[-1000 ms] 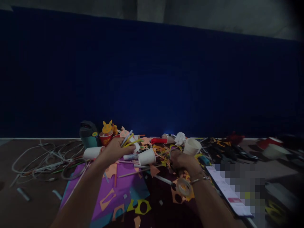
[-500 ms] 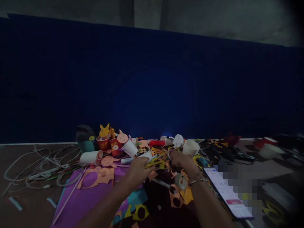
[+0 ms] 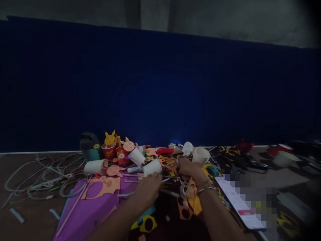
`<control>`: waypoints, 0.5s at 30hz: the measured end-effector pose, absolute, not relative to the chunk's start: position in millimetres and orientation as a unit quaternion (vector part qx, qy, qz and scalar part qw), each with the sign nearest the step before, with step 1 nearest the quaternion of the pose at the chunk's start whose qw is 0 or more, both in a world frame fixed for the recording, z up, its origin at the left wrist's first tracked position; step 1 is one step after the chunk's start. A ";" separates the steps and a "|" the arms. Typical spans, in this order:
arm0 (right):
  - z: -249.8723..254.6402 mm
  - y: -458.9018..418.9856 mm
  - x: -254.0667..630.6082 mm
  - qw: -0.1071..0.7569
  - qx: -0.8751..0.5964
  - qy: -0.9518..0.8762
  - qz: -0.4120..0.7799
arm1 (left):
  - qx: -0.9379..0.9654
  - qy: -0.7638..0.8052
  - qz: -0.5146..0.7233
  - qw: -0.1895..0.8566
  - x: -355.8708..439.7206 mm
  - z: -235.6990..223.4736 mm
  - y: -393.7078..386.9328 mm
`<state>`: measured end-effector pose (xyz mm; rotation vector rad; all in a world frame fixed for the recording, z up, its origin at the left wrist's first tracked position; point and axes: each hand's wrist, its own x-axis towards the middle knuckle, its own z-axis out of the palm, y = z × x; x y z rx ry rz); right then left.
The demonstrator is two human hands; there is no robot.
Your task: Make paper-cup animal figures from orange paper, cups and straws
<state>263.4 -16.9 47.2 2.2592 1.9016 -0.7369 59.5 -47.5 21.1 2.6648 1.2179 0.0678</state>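
My left hand is closed around thin paper strips, whose pale and yellow ends stick out past the fingers. It is low over the dark middle of the table, just in front of a white paper cup lying on its side. My right hand curls over orange and yellow paper scraps; its fingers are bent and what they hold, if anything, is hidden. A roll of clear tape lies below that hand, near the wrist with a bracelet.
A purple sheet with cut-outs lies left. Red cups with paper animal faces stand behind, beside a teal and dark container. Tangled white cables fill the left side. A phone lies right; a blue partition closes the back.
My left hand has come down and right from beside the cups, carrying the strips, which were raised and fanned out. The view has shifted slightly. My right hand stays near the scraps.
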 end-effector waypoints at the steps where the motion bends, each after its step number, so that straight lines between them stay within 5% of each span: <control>1: 46.4 -16.3 264.2 0.049 0.738 0.629 -0.240 | 0.906 0.411 0.022 0.095 60.3 19.2 -47.3; 15: 37.8 -20.7 277.9 0.132 0.684 0.681 -0.227 | 0.902 0.406 0.027 0.143 53.9 29.4 -42.8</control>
